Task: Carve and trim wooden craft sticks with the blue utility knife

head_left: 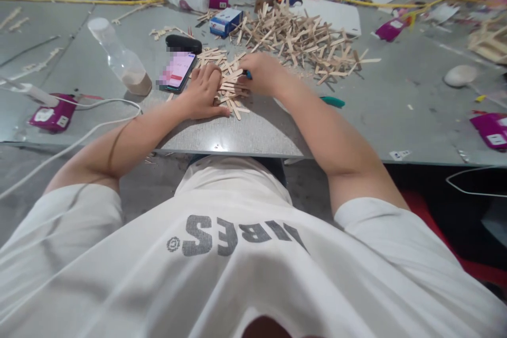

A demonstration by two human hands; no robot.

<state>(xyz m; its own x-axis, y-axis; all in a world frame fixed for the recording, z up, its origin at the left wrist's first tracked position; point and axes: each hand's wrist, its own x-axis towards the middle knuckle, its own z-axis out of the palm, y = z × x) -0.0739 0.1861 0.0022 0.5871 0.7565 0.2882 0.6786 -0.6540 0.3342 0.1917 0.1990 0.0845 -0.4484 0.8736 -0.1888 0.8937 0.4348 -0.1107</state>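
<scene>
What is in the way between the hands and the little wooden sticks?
Nothing visible. The left hand lies on the small stick pile, and the right hand touches it too, gripping a blue-tipped tool.

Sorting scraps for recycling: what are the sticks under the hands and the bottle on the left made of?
Sticks: probably bare wood, pale tan and matt, thin flat strips. Bottle: seemingly clear plastic, see-through with soft glints; brownish contents at its base.

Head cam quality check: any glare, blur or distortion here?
Head view: wide-angle distortion toward the frame edges; small glare spot on the table front rim; phone screen partly pixelated; left hand and right hand sharp; lighting soft, shadows faint.
</scene>
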